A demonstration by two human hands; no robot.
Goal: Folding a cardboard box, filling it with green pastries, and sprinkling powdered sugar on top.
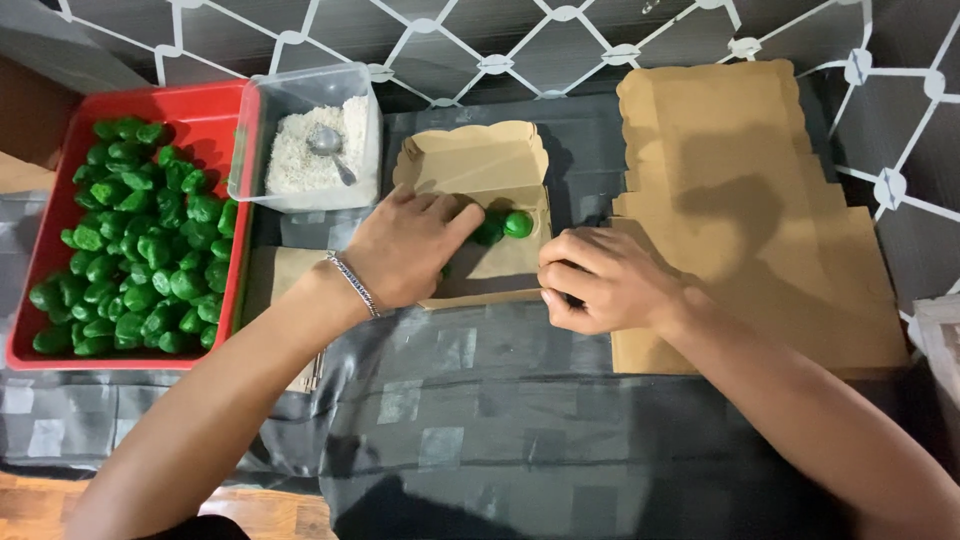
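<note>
The left hand (405, 250) reaches into the open brown cardboard box (480, 165) on the worktop (480, 420), its grip narrow, fingertips touching green balls (505, 226) lying near the box's right wall. The right hand (600, 280) pinches the box's right front edge, grip closed on it. A red tray (215, 115) of green balls sits far left, beside a clear tub (305, 85) of white flakes.

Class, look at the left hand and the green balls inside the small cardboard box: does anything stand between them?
Nothing visible does. The left hand reaches into the open cardboard box, fingertips right at the green balls. The right hand grips the box's near right edge, off to the side.
</note>
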